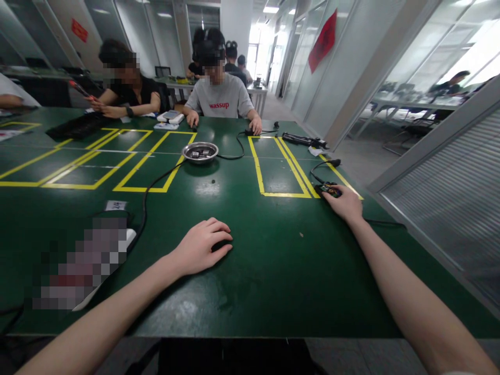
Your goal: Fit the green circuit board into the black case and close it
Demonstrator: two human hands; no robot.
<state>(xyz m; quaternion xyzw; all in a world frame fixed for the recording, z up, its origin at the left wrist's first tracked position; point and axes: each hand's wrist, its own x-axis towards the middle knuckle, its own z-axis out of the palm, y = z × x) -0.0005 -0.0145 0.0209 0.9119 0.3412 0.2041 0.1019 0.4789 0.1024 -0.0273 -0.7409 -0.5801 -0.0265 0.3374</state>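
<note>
My left hand (pixel 206 245) rests on the green table (pixel 253 291), fingers loosely bent and apart, with nothing in it. Farther out on the right, my right hand (pixel 346 202) has its fingers around a small dark device (pixel 328 189) with coloured bits on top. Its exact kind is too small to make out, and my fingers hide part of it. A black cable with a dark plug (pixel 335 162) curves just beyond it. The device lies at the corner of the yellow tape (pixel 287 195) marking.
A round metal bowl (pixel 200 152) with small metal pieces stands mid-table. A black cable (pixel 145 200) runs past it towards a blurred-out, white-edged object (pixel 127 242) at left. A folded black tripod-like item (pixel 304 140) lies far right. Across the table sits a person in a grey shirt (pixel 221 96).
</note>
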